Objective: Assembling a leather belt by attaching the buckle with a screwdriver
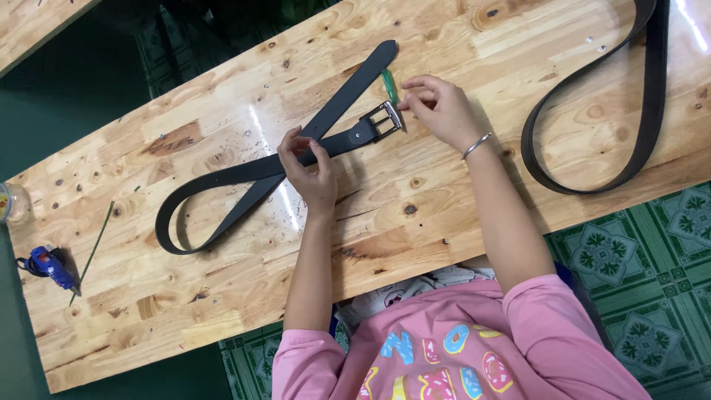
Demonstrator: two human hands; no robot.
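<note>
A black belt (222,185) lies looped on the wooden table (222,296), its strap crossing over itself. My left hand (309,169) pinches the strap just left of the silver buckle (385,120). At the buckle's right side, the fingers of my right hand (438,108) are bunched beside a small green-handled tool (389,86); whether they grip it I cannot tell. A thin bracelet sits on my right wrist.
A second black belt (592,133) loops at the right of the table. A blue glue gun (48,265) and a thin green stick (95,248) lie at the left, with a jar (11,203) at the left edge. Green patterned floor tiles (652,259) show below.
</note>
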